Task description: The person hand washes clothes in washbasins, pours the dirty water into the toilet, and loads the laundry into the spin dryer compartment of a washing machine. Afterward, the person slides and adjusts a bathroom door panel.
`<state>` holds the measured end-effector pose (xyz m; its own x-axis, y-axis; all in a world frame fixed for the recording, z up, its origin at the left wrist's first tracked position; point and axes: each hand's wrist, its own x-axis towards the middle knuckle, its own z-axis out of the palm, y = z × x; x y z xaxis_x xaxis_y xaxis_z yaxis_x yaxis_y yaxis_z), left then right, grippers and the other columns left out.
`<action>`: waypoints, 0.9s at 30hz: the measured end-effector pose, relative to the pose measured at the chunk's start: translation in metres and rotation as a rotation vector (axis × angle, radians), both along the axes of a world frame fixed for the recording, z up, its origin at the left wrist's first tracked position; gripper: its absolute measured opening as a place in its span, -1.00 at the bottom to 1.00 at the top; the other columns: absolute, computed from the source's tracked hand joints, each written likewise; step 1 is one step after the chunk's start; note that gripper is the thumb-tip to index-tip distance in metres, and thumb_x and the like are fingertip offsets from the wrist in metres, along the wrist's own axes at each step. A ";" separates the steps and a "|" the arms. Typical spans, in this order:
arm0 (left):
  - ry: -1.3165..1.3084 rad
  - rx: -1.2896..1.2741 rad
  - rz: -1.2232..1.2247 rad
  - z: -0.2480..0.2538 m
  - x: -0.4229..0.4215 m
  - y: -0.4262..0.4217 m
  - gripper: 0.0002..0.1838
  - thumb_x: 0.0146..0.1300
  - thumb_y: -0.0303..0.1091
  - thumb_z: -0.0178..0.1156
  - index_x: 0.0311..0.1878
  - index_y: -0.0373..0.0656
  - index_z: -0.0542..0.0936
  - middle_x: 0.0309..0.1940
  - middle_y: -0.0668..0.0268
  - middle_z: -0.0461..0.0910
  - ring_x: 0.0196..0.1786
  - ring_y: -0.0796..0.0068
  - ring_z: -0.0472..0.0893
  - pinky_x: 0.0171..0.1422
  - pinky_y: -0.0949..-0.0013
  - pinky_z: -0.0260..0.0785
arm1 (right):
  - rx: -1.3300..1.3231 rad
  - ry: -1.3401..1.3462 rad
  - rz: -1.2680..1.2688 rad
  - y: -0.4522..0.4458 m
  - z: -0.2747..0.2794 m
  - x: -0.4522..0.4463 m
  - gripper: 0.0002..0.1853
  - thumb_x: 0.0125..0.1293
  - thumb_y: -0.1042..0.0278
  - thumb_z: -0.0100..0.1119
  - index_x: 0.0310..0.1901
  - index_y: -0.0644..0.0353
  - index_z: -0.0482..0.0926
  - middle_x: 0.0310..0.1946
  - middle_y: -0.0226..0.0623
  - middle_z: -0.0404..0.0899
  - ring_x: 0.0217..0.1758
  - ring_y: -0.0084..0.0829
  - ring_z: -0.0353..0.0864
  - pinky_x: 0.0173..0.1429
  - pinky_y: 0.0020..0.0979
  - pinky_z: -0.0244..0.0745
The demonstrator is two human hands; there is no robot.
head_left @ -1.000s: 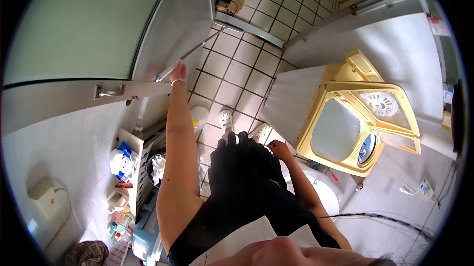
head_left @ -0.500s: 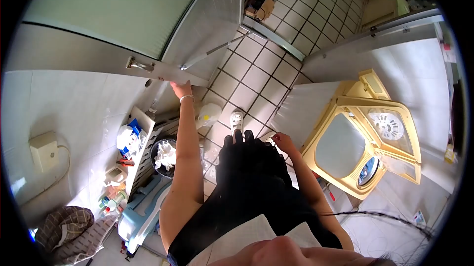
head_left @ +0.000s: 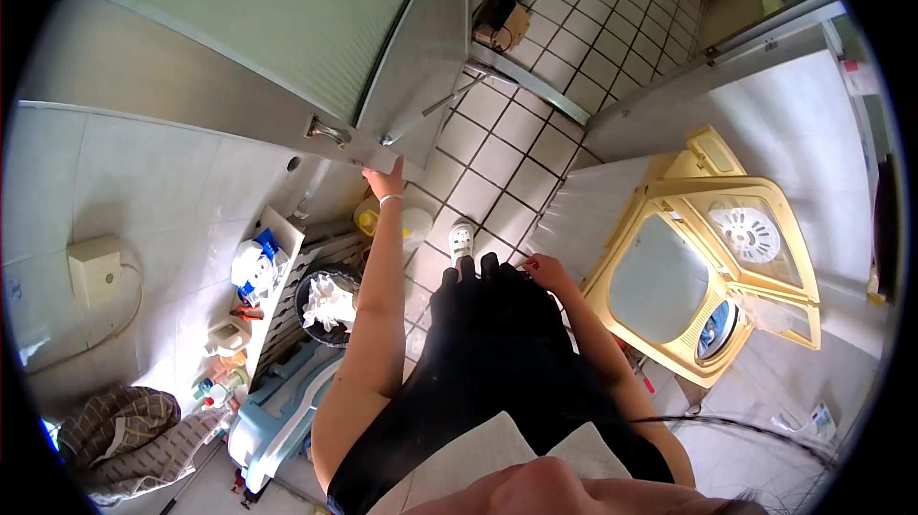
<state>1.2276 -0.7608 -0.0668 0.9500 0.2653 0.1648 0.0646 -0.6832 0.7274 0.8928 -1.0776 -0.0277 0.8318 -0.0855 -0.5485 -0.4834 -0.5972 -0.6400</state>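
My left arm reaches forward and my left hand (head_left: 384,180) grips the edge of the metal-framed door (head_left: 239,85), below its handle (head_left: 328,132). The thumb and a finger are spread along that edge; the other fingers are partly hidden. My right hand (head_left: 547,270) hangs low beside my black clothing (head_left: 497,352), its fingers curled together. Whatever it may hold is too small to tell. One white shoe (head_left: 461,240) shows on the tiled floor below.
A washing machine (head_left: 598,314) with raised yellow lids stands at right. Left are a bin (head_left: 330,335) with a white liner, a folded blue plastic tub (head_left: 277,419), plastic jugs (head_left: 415,226) and a wall shelf (head_left: 277,271). A raised sill (head_left: 531,87) crosses the doorway ahead.
The door has swung to the right in view, and my left hand has moved right along with it. My right hand stays low near my clothing. A yellow jug now shows behind the left wrist.
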 end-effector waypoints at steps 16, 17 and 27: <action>0.447 -0.240 -0.102 0.006 -0.058 -0.052 -0.16 -0.06 -0.24 0.47 0.26 -0.20 0.22 0.07 -0.07 0.51 0.15 -0.09 0.53 0.25 0.09 0.37 | -0.171 -0.470 0.072 0.091 0.093 0.270 -0.23 0.13 0.44 0.28 0.37 0.08 0.15 0.19 0.05 0.34 -0.01 -0.04 0.60 0.02 -0.14 0.57; 0.470 -0.236 -0.101 0.018 -0.063 -0.056 -0.22 -0.04 -0.23 0.46 0.23 -0.19 0.28 0.07 -0.08 0.54 0.16 -0.09 0.53 0.25 0.07 0.37 | -0.226 -0.497 0.115 0.094 0.090 0.282 -0.23 0.13 0.45 0.27 0.38 0.07 0.14 0.23 0.07 0.31 0.02 -0.03 0.59 0.04 -0.13 0.57; 0.469 -0.183 -0.499 0.015 -0.089 -0.088 -0.16 -0.04 -0.27 0.43 0.31 -0.20 0.25 0.18 -0.14 0.43 0.25 -0.13 0.42 0.31 0.07 0.33 | -0.144 -0.423 0.071 0.036 0.003 0.309 -0.31 0.19 0.34 0.23 0.37 0.18 0.25 0.28 -0.02 0.37 0.23 -0.07 0.49 0.21 -0.22 0.49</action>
